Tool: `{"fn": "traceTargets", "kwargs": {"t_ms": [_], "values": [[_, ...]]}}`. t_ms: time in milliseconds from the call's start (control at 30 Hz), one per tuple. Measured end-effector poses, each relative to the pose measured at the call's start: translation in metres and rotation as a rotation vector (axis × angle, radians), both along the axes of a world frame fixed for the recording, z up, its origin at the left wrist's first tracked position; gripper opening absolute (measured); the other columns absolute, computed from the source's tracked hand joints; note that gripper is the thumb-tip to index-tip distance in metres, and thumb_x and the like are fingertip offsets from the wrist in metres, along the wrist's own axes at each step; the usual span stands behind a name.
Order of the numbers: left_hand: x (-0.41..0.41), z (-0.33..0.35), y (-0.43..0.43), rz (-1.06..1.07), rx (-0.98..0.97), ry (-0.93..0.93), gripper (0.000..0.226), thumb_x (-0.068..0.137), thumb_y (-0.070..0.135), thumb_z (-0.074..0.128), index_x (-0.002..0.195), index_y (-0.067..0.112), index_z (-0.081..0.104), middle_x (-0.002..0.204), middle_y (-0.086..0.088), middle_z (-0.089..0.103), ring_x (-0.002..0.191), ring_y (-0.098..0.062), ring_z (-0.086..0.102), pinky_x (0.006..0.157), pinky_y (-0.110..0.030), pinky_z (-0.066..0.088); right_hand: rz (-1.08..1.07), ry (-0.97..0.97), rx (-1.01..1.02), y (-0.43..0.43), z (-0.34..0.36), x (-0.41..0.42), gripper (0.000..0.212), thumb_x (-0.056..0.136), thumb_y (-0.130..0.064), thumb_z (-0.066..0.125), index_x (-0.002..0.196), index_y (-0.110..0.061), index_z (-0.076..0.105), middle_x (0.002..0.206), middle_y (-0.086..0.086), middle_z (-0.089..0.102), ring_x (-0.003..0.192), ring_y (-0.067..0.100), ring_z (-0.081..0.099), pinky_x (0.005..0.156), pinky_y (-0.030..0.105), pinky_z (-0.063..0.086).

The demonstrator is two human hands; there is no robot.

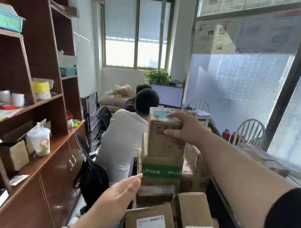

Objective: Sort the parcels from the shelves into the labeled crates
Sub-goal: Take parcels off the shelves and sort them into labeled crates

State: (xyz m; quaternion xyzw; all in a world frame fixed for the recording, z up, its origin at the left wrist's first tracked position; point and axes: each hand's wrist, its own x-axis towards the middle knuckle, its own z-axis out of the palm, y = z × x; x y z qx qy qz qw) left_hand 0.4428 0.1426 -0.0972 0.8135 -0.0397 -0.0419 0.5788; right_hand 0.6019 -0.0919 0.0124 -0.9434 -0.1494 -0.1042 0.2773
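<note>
A small brown parcel [163, 144] with a blue sticker on its top stands at the peak of a stack of cardboard boxes. My right hand [185, 127] grips its upper right corner, fingers over the top and thumb on the front face. Under it lies a box with green tape [161, 171]. My left hand [120, 195] is held flat beside the stack's left edge, fingertips at the green-taped box; whether they touch it is unclear. Two labelled parcels [154, 225] lie at the near end of the pile.
A brown shelf unit [44, 93] with a drink cup [40, 141], tape rolls and baskets fills the left. Two people sit with their backs to me at a monitor [166, 95] just beyond the stack. A frosted glass partition [238, 96] and chairs stand on the right.
</note>
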Motion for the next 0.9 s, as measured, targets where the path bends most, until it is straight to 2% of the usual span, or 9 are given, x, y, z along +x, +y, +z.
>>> {"fn": "traceTargets", "kwargs": {"t_ms": [100,200,333,400,533,633,733,800,900], "values": [[0.011,-0.003,-0.004,-0.017,0.037,-0.029,0.068,0.043,0.107,0.033,0.103,0.079,0.050,0.115,0.042,0.058,0.115,0.005,0.056,0.099,-0.027,0.044,-0.007,-0.012,0.023,-0.005,-0.001,0.000,0.077,0.058,-0.070,0.072,0.128,-0.054,0.046,0.136,-0.010,0.043,0.119,0.019,0.049,0.100,0.050,0.048],[0.019,-0.004,-0.011,-0.044,0.040,-0.068,0.063,0.045,0.106,0.037,0.102,0.081,0.049,0.120,0.036,0.059,0.116,0.003,0.057,0.100,-0.025,0.044,0.003,-0.020,-0.003,-0.009,0.002,-0.003,0.083,0.067,-0.060,0.078,0.139,-0.049,0.038,0.145,-0.002,0.037,0.125,0.024,0.045,0.105,0.050,0.044],[0.024,-0.003,-0.025,-0.093,0.099,-0.123,0.054,0.053,0.102,0.037,0.102,0.083,0.045,0.121,0.035,0.055,0.106,0.019,0.052,0.088,-0.013,0.041,0.032,-0.096,-0.054,-0.018,0.005,-0.018,0.091,0.073,-0.056,0.077,0.149,-0.041,0.031,0.153,-0.005,0.033,0.138,0.019,0.032,0.112,0.043,0.028],[0.027,0.001,-0.036,-0.119,0.184,-0.158,0.046,0.060,0.097,0.035,0.104,0.085,0.037,0.119,0.038,0.049,0.102,0.022,0.048,0.084,-0.012,0.040,0.012,-0.145,-0.060,-0.028,0.002,-0.035,0.090,0.073,-0.060,0.075,0.149,-0.045,0.028,0.155,-0.010,0.032,0.141,0.015,0.027,0.114,0.047,0.027],[0.031,0.002,-0.069,-0.179,0.325,-0.300,0.071,0.066,0.085,0.038,0.135,0.068,0.028,0.130,0.031,0.041,0.112,0.011,0.044,0.094,-0.023,0.042,-0.028,-0.199,-0.075,-0.064,-0.018,-0.093,0.087,0.070,-0.072,0.067,0.144,-0.055,0.026,0.153,-0.025,0.027,0.140,0.000,0.023,0.117,0.046,0.025],[0.028,-0.003,-0.105,-0.242,0.354,-0.420,0.068,0.079,0.075,0.047,0.142,0.060,0.025,0.135,0.032,0.035,0.126,0.007,0.033,0.102,-0.025,0.032,-0.146,-0.180,-0.107,-0.102,-0.051,-0.149,0.085,0.064,-0.084,0.053,0.141,-0.063,0.024,0.153,-0.027,0.027,0.141,0.000,0.022,0.117,0.043,0.025],[0.022,-0.010,-0.150,-0.378,0.399,-0.553,0.067,0.087,0.066,0.052,0.147,0.055,0.023,0.147,0.028,0.033,0.137,0.003,0.026,0.106,-0.022,0.028,-0.280,-0.122,-0.107,-0.139,-0.089,-0.206,0.082,0.067,-0.082,0.055,0.136,-0.073,0.014,0.155,-0.030,0.020,0.143,-0.003,0.017,0.118,0.040,0.024],[0.012,-0.014,-0.186,-0.453,0.442,-0.643,0.069,0.087,0.067,0.050,0.148,0.055,0.020,0.151,0.026,0.030,0.141,-0.001,0.020,0.114,-0.028,0.027,-0.355,-0.076,-0.135,-0.161,-0.113,-0.242,0.082,0.070,-0.081,0.056,0.137,-0.073,0.009,0.155,-0.034,0.011,0.144,-0.005,0.009,0.120,0.039,0.021],[-0.010,-0.023,-0.242,-0.581,0.480,-0.752,0.073,0.087,0.068,0.050,0.149,0.056,0.013,0.157,0.026,0.018,0.139,0.007,0.002,0.115,-0.023,0.003,-0.474,-0.047,-0.179,-0.191,-0.141,-0.296,0.081,0.071,-0.080,0.052,0.135,-0.074,0.003,0.152,-0.037,-0.001,0.144,-0.007,0.000,0.121,0.033,0.014]]}}
